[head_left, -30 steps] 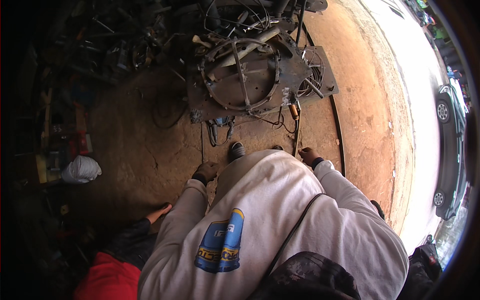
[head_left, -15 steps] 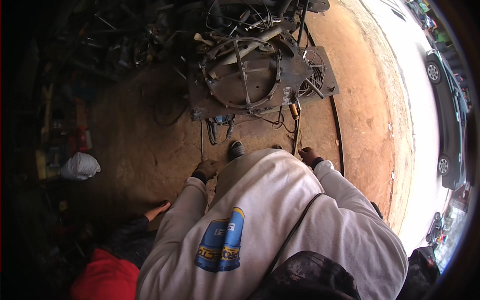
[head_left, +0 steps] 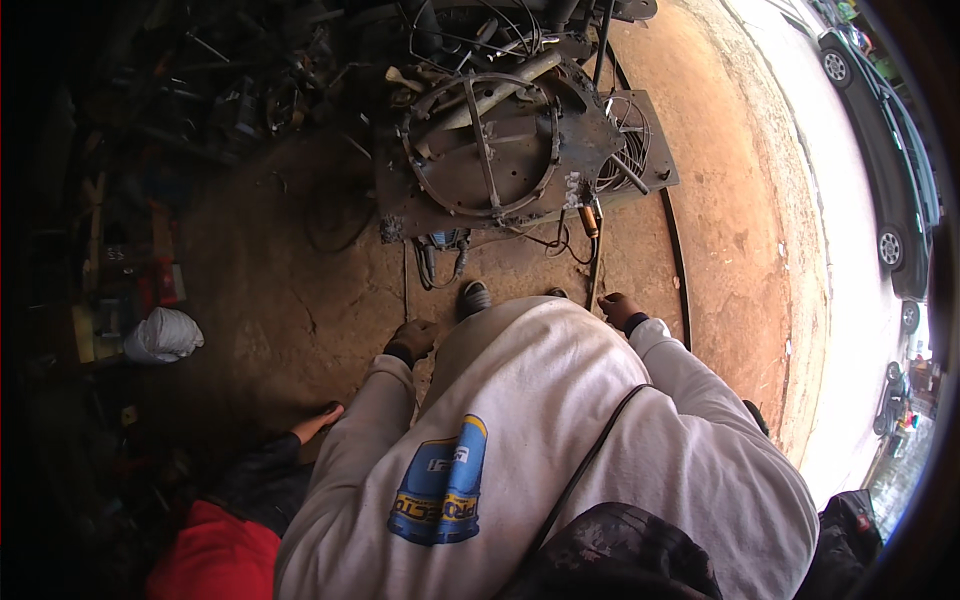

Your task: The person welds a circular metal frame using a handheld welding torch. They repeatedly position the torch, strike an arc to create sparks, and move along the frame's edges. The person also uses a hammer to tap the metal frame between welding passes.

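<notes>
My left hand (head_left: 414,340), dark and perhaps gloved, is curled beside my left leg. A thin upright rod (head_left: 406,280) ends just above it; whether the hand touches the rod I cannot tell. My right hand (head_left: 618,308) has its fingers bent together near a dark cable (head_left: 597,268). What either hand holds, if anything, is hidden. In front of me stands a metal work table (head_left: 400,225) with a round metal frame with a crossbar (head_left: 480,140) lying on it. A blue power tool (head_left: 438,240) and an orange-brown handle (head_left: 588,222) hang at its near edge.
Coiled wire (head_left: 628,150) lies on the table's right side, and a black cable (head_left: 676,270) runs along the floor. A co-worker's hand (head_left: 322,415) and red garment (head_left: 215,550) are at lower left. A white sack (head_left: 163,335) sits left; a parked car (head_left: 885,160) stands right.
The parked car appears farther up in the picture, and another vehicle has come into view below it. My hands and the table items have hardly moved.
</notes>
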Demonstrator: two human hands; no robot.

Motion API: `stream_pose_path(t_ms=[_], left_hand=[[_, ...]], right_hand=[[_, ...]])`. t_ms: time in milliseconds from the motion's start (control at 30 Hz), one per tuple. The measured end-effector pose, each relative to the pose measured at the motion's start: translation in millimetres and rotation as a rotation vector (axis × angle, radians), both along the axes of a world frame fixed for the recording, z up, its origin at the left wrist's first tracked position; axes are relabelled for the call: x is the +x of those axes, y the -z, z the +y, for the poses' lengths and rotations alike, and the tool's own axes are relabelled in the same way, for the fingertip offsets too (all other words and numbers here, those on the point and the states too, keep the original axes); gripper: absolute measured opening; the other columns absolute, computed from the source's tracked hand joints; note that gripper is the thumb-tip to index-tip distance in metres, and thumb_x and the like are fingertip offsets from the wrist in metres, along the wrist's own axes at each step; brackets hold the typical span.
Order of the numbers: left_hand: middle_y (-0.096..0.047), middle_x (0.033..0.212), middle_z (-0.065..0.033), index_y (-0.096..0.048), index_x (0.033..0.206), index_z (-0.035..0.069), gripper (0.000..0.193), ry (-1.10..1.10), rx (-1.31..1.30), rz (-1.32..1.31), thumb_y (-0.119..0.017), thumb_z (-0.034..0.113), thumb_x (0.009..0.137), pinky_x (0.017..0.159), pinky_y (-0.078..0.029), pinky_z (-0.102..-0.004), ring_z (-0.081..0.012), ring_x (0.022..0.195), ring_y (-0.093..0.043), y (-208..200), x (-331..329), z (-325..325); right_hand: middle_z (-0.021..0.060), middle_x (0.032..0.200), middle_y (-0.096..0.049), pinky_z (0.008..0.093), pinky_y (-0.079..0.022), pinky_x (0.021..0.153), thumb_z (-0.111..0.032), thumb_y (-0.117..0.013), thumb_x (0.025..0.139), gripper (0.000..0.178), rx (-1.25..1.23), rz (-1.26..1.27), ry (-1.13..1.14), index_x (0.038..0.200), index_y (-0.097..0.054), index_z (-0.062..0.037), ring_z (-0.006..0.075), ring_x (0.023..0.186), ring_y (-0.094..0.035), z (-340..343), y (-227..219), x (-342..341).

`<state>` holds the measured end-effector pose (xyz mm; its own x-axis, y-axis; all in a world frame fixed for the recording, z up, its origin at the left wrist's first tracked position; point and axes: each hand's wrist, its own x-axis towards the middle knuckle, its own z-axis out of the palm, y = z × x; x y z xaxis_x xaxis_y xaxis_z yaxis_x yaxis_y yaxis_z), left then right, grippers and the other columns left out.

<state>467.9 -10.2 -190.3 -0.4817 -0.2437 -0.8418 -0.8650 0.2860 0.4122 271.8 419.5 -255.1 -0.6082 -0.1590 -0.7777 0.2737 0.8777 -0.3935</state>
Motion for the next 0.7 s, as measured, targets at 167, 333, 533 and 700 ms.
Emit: stream_pose_path(t_ms=[167,333,533,700], left_hand=[[-0.068,0.097,-0.0142,-0.067,0.108,0.006,0.041,0.601,-0.036,-0.031,-0.056,0.04,0.086,0.077,-0.05,-0.034,-0.0233,0.084,-0.065,0.9,-15.5,-7.1],[-0.068,0.096,-0.0158,-0.066,0.106,0.006,0.035,0.616,0.025,0.304,-0.053,0.034,0.092,0.078,-0.051,-0.0335,-0.0259,0.087,-0.066,-113.6,-73.7,11.0],[-0.066,0.099,-0.0123,-0.064,0.109,0.01,0.033,0.302,-0.314,1.095,-0.067,0.029,0.083,0.074,-0.052,-0.0384,-0.0311,0.085,-0.065,-191.0,-146.2,26.4],[-0.049,0.13,-0.0134,-0.056,0.121,0.012,0.043,0.449,-0.887,1.208,-0.065,0.03,0.083,0.091,-0.045,-0.0459,-0.0324,0.115,-0.052,-222.7,-181.4,52.1]], right_hand=[[0.0231,0.114,-0.063,0.0414,-0.044,0.094,-0.045,-0.053,0.089,0.052,-0.001,-0.01,0.004,0.115,-0.063,-0.0007,0.0374,0.11,-0.058,-8.3,-12.8,-4.0],[0.023,0.115,-0.063,0.0411,-0.044,0.094,-0.045,-0.055,0.089,0.052,0.012,-0.007,0.02,0.115,-0.063,-0.0005,0.0368,0.11,-0.058,1.7,0.2,-3.1],[0.0218,0.117,-0.062,0.0409,-0.043,0.096,-0.045,-0.055,0.089,0.053,-0.002,-0.022,0.043,0.119,-0.061,-0.001,0.036,0.113,-0.057,1.4,5.5,-7.5],[0.0211,0.116,-0.063,0.0414,-0.044,0.095,-0.046,-0.055,0.089,0.054,-0.021,-0.025,0.105,0.12,-0.061,-0.003,0.0364,0.113,-0.058,1.0,8.1,-7.2]])
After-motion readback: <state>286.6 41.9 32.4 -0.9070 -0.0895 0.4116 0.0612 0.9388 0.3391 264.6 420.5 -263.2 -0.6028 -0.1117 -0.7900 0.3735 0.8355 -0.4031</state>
